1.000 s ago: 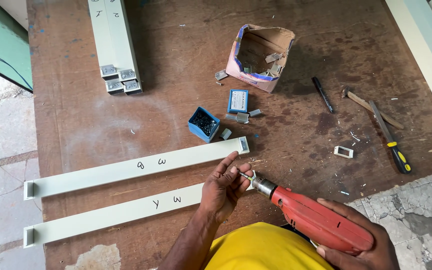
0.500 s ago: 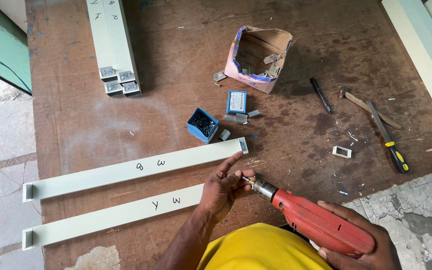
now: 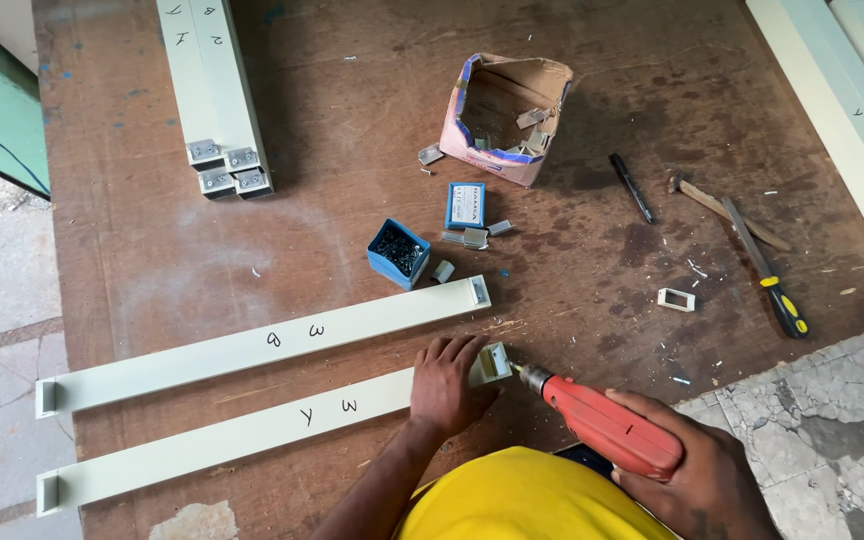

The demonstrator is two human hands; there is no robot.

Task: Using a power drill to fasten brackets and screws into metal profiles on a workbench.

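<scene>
Two long cream bars lie side by side across the brown board. The nearer bar (image 3: 242, 435) runs from 8 o'clock toward the centre, and the farther bar (image 3: 262, 345) lies just above it, parallel. Each carries two hand-drawn dark marks on its face and a small metal bracket at each end.

The left hand (image 3: 449, 385) lies flat, fingers spread and closed on nothing, pressing down the right end of the nearer bar. The right hand (image 3: 697, 470), at 5 o'clock, is wrapped tight around the grip of one red drill (image 3: 607, 425), whose tip meets the end bracket (image 3: 495, 362) just right of the left hand's fingers.

At 11 o'clock four more cream bars (image 3: 207, 85) are stacked together, with four bracket ends showing and marks on top. At 2 o'clock more cream lengths (image 3: 842, 110) lean along the edge; I count perhaps three, though the edge of the view cuts them.

There are three packages. A torn pink-and-blue cardboard box (image 3: 507, 115) stands open at 12 o'clock, holding brackets. Below it lies a small flat blue box (image 3: 465, 205) with a pale label. An open blue box (image 3: 398, 253) of dark screws stands just left of that.

At 3 o'clock lie a black pen (image 3: 631, 187), a wooden-handled tool (image 3: 727, 212) and a screwdriver (image 3: 767, 272) with a yellow-and-black handle.
</scene>
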